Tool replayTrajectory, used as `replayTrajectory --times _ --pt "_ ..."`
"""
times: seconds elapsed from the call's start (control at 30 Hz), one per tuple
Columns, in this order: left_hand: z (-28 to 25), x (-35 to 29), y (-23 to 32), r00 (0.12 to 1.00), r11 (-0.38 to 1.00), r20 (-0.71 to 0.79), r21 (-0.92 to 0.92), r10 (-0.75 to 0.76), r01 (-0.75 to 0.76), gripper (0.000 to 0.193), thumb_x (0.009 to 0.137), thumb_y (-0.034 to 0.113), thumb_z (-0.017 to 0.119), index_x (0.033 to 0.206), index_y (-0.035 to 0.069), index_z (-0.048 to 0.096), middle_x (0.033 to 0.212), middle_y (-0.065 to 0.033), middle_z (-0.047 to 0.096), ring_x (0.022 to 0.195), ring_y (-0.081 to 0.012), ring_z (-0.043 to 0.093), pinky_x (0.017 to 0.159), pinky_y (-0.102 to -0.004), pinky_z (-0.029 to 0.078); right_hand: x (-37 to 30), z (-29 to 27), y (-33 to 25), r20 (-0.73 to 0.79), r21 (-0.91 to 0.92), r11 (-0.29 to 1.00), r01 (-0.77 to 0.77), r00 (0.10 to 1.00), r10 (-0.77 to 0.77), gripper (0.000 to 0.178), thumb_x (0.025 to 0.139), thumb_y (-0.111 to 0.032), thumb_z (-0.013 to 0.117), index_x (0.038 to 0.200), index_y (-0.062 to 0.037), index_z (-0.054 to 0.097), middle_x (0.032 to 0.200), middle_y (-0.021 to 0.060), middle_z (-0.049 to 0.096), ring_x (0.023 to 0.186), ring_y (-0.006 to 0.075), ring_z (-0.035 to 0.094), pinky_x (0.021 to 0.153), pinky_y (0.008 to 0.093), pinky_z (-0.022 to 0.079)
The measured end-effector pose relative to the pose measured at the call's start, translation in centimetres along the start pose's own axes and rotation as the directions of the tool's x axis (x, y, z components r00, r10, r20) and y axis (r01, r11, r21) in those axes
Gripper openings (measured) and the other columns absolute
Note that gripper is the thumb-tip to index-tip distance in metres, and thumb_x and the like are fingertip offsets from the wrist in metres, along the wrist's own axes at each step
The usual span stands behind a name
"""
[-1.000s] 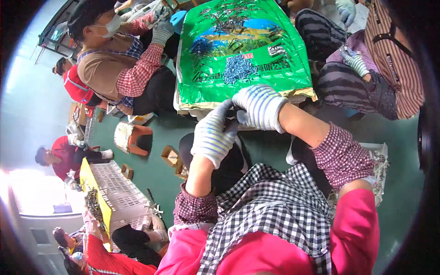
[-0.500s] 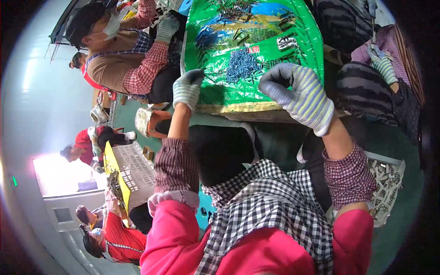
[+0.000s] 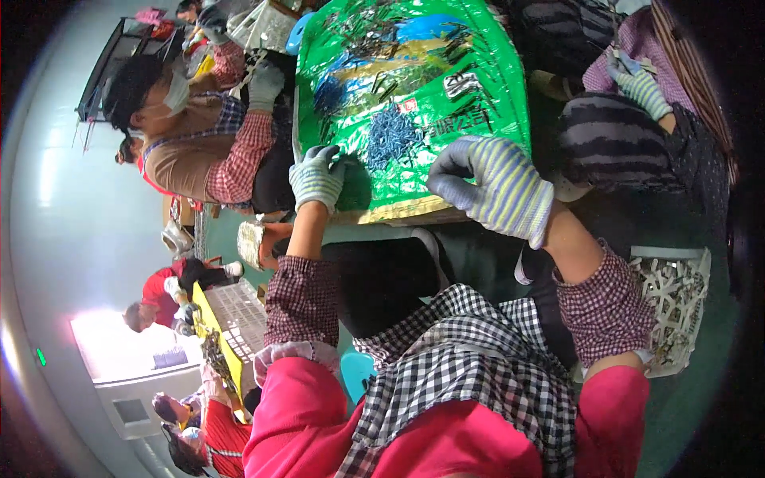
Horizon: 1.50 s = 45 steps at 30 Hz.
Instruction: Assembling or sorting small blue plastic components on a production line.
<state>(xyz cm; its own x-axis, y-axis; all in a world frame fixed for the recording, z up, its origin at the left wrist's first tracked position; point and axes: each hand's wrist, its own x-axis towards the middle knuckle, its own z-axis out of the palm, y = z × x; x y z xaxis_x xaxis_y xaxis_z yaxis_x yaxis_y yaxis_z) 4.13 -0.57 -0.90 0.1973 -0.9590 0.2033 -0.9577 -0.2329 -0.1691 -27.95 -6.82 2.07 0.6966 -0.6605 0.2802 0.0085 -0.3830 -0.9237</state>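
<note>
My left hand (image 3: 317,178), in a striped knit glove with grey fingers, is at the near left edge of a shiny green printed sheet (image 3: 498,88). Its fingers point forward with the thumb apart, and I see nothing in them. Over the sheet's near right part, my right hand (image 3: 494,187), gloved alike, has thumb and fingers curled together in a pinch; whatever is between the tips is too small or hidden. Between and beyond my hands lies a heap of small blue-grey screw-like pieces (image 3: 392,137). Thin dark strips (image 3: 384,84) are scattered farther back on the sheet.
A person in checked sleeves (image 3: 239,147) works at the left of the sheet. Another gloved hand (image 3: 644,88) holds a tool-like thing at the right. A crate of pale branching parts (image 3: 673,307) stands at the lower right. An orange stool (image 3: 263,243) is on the left floor.
My view has shifted, so the sheet appears farther left. My left hand's thumb and fingers have spread from a pinch. My right hand stays pinched.
</note>
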Motion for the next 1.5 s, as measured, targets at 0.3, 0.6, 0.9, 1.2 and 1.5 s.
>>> replayTrajectory --times 0.3,0.6,0.9,1.2,1.5 --pt "0.7 12.2 4.9 0.994 0.967 0.02 -0.234 0.104 -0.097 0.029 0.081 0.031 0.053 0.099 0.011 0.065 0.101 -0.0153 0.061 0.094 -0.0332 0.058 0.081 -0.0407 0.046 1.5 2.2 0.3 0.016 -0.144 0.986 0.087 0.996 -0.085 0.012 0.075 -0.015 0.065 0.078 -0.004 0.063 0.073 0.0124 0.061 0.07 0.0268 0.06 0.063 0.0365 0.046" --pt "1.9 15.9 6.0 0.974 0.955 0.08 -0.192 -0.213 0.225 0.033 0.081 0.03 0.052 0.1 0.006 0.062 0.101 -0.0188 0.062 0.095 -0.0346 0.06 0.082 -0.0401 0.048 4.5 0.1 3.6 -0.277 0.096 0.995 0.035 0.961 -0.007 0.014 0.078 -0.02 0.064 0.081 -0.0068 0.064 0.073 0.0133 0.064 0.065 0.0262 0.062 0.061 0.0341 0.049" --pt "-1.9 4.7 5.7 0.978 0.15 0.002 -0.988 -0.21 0.034 0.022 0.086 0.01 0.058 0.107 0.002 0.057 0.084 -0.0091 0.066 0.062 -0.0141 0.062 0.048 -0.0225 0.045 6.0 2.1 4.8 0.014 -0.609 0.767 -0.201 0.965 0.263 0.017 0.079 -0.018 0.062 0.092 -0.0079 0.065 0.081 0.0144 0.066 0.074 0.0288 0.064 0.069 0.038 0.05" --pt "-2.1 -0.4 7.1 0.948 -0.257 0.213 -0.955 -0.236 0.151 0.017 0.085 0.01 0.06 0.098 0.0 0.06 0.073 -0.0035 0.061 0.058 -0.0076 0.056 0.048 -0.0195 0.042 7.9 5.3 5.4 0.042 -0.817 0.537 -0.211 0.907 0.419 0.018 0.077 -0.026 0.061 0.088 -0.0119 0.066 0.088 0.0125 0.063 0.084 0.031 0.06 0.076 0.042 0.047" --pt "-2.2 -0.1 5.8 0.932 -0.208 0.269 -0.953 -0.244 0.22 0.02 0.084 0.015 0.062 0.097 0.0 0.063 0.072 -0.0019 0.061 0.058 -0.006 0.052 0.05 -0.0195 0.04 7.1 5.6 6.0 0.01 -0.742 0.648 -0.173 0.963 0.269 0.027 0.074 -0.026 0.067 0.093 -0.0065 0.065 0.087 0.0142 0.061 0.081 0.0298 0.06 0.075 0.0382 0.047"
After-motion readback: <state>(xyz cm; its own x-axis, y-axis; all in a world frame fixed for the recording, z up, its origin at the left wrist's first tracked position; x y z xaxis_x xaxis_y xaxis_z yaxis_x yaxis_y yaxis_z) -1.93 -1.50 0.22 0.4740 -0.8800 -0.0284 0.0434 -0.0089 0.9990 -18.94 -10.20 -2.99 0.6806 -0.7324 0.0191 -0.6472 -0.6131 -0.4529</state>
